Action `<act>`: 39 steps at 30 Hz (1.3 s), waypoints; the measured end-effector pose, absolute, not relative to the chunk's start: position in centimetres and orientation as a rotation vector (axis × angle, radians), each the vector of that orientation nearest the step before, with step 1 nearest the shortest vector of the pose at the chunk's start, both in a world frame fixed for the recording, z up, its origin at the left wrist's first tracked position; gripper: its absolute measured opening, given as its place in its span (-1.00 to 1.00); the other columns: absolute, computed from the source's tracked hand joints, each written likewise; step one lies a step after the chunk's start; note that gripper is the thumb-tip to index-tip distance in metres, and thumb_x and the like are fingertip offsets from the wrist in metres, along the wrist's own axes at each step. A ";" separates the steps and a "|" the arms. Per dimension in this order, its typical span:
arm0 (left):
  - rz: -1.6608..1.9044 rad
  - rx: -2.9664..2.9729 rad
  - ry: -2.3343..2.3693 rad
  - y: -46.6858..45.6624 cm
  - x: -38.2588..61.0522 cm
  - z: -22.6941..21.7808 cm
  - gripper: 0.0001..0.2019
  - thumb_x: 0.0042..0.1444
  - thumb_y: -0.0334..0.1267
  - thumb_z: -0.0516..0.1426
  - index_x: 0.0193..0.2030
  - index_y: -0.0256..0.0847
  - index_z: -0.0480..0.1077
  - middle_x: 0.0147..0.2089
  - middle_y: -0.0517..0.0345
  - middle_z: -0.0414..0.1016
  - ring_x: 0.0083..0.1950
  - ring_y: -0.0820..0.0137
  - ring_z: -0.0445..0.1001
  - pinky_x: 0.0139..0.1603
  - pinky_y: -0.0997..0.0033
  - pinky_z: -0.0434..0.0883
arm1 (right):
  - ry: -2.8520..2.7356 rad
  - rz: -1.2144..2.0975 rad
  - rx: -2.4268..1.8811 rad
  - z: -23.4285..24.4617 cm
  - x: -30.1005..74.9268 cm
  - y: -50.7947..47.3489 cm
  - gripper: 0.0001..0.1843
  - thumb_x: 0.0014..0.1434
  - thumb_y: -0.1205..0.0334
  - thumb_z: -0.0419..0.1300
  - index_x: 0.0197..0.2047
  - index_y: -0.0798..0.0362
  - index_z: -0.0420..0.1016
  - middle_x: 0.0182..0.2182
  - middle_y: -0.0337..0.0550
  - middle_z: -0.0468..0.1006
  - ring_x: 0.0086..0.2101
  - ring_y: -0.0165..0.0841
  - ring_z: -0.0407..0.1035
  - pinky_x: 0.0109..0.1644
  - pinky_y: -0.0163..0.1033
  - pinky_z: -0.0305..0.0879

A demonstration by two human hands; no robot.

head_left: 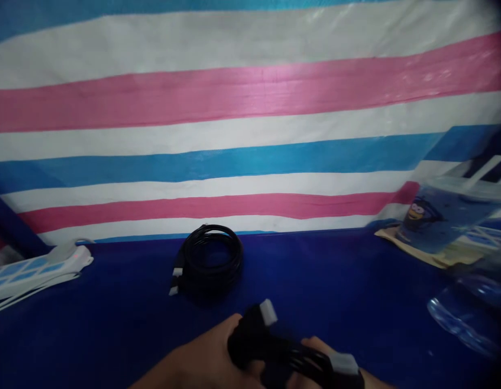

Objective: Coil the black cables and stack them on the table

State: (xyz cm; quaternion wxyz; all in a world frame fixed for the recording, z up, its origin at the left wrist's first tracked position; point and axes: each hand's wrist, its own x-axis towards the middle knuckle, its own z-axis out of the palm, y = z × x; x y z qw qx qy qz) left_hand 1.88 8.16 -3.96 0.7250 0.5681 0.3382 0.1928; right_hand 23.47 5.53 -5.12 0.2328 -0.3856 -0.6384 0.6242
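At the bottom middle I hold a black cable, blurred, its strands bunched together, with a pale tip on the plug at each end. My left hand is closed around the left end, where one plug sticks up. From below, my right hand grips the strands near the other plug; its lower part is cut off by the frame edge. Beyond my hands, a second black cable lies coiled in a ring, its two pale-tipped plugs side by side at the left. Neither hand touches that coil.
The blue table meets a striped plastic sheet at the back. On the left lies a white power strip with a white cord. To the right stand a plastic cup with a straw and a clear plastic bottle.
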 end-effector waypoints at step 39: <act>0.944 0.862 0.760 0.8 4.7 0.6 -0.63 0.06 -0.02 0.12 -0.59 -0.26 0.23 -0.78 0.41 0.03 -0.80 0.66 -0.05 -0.71 0.58 0.17 | -1.377 1.474 -0.945 0.4 21.0 1.6 -0.69 0.09 0.01 0.20 -0.26 0.06 0.29 -0.73 -0.47 0.23 -0.79 -0.63 -0.01 -0.75 -0.50 -0.04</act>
